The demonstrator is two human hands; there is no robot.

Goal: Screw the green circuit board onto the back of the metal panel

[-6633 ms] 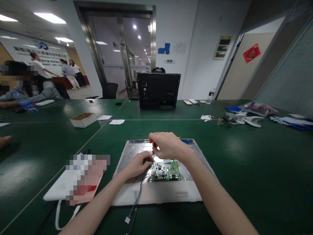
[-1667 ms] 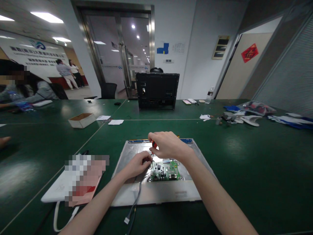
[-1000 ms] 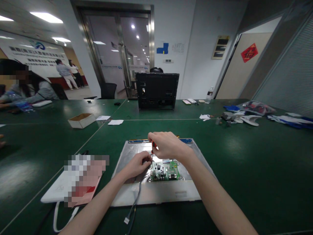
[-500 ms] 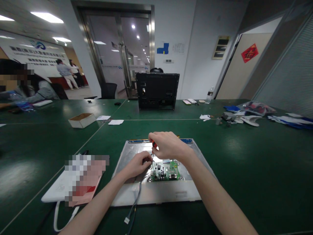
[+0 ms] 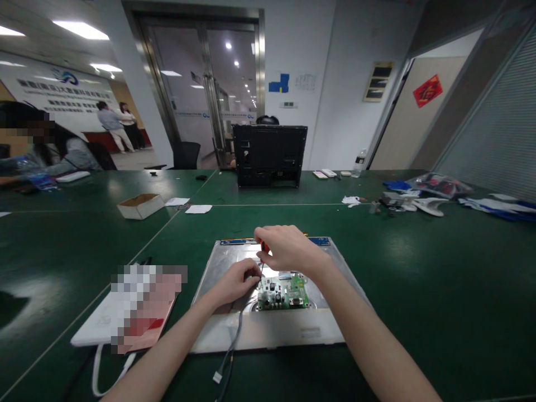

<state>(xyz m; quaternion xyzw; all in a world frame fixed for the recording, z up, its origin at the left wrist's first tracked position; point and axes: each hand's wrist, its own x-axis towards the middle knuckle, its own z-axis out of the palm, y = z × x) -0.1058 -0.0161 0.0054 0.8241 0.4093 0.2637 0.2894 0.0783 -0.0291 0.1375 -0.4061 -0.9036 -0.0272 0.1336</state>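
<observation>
A silver metal panel (image 5: 226, 262) lies flat on the green table in front of me. A small green circuit board (image 5: 288, 293) sits on it near the front middle. My right hand (image 5: 285, 248) is shut on a screwdriver with a red handle (image 5: 263, 246), held upright with its tip at the board's left edge. My left hand (image 5: 237, 282) rests on the panel just left of the board, fingertips pinched around the screwdriver's shaft near its tip. A grey cable (image 5: 232, 346) runs from under my left hand off the panel's front edge.
A white flat device (image 5: 96, 324) lies left of the panel. Farther back stand a black monitor back (image 5: 270, 155), a small cardboard box (image 5: 140, 205) and papers. Plastic bags and parts (image 5: 419, 198) clutter the right. A seated person (image 5: 50, 153) works at the far left.
My hands and the screwdriver stay in place over the board's left edge. People in the background have shifted, and another person's hand at the left edge has left the view.
</observation>
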